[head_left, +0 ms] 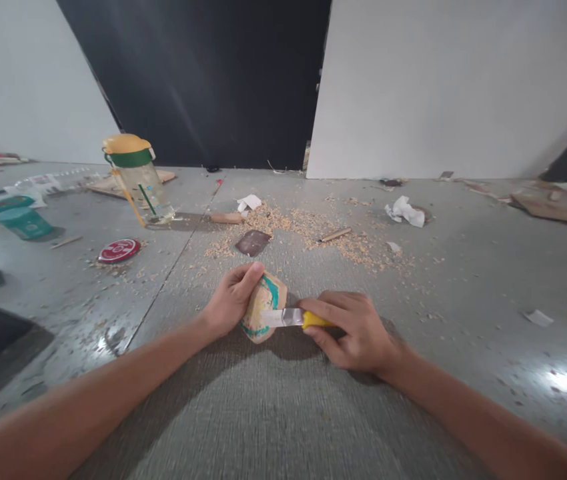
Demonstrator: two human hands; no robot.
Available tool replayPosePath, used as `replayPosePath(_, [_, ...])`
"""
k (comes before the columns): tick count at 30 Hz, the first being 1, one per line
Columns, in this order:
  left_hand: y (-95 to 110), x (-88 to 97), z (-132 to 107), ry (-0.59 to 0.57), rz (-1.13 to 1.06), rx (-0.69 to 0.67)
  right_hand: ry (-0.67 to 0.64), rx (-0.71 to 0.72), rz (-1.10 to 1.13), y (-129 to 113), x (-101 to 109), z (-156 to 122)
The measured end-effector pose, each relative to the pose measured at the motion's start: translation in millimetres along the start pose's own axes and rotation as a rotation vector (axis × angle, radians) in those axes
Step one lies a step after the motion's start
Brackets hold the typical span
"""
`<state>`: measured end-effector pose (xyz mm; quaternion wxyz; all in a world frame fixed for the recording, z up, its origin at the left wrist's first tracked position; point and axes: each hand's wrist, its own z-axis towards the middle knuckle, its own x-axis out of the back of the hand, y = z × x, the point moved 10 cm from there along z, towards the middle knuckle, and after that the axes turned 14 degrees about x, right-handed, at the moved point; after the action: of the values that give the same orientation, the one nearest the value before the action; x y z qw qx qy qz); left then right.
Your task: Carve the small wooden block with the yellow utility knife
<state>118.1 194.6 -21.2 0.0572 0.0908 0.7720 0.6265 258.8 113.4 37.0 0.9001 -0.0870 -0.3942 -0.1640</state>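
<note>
Shavings (291,219) are lying beyond the block (274,293) and knife (291,317), a pencil (335,235) is resting among them, paper (405,211) is sitting over to the right, a bottle (141,183) is standing left, a disc (119,251) lying before it

The wood (262,298) is pale tan, with teal curving along its edge and small reddish flecks. The knife (294,317) pairs a yellow handle with a silver blade. The bottle (139,179) has a yellow lid over green; the disc (119,251) is red with white markings; the table (303,420) is streaked grey.
</note>
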Motion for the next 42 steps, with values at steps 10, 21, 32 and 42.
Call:
replayPosePath(10, [-10,4.3,5,0.004,-0.092,0.059,0.166,-0.266,-0.189,48,26,-28])
replayPosePath(21, [-15,13.8,3,0.106,-0.082,0.046,0.037,-0.067,0.008,1,3,1])
replayPosePath(32, [22,-6.0,-25,0.150,0.412,-0.297,-0.081,-0.147,0.208,6,-17,-4])
replayPosePath(42, [24,1.9,-22,0.184,0.299,-0.195,-0.100,-0.060,0.153,-6,-21,-1])
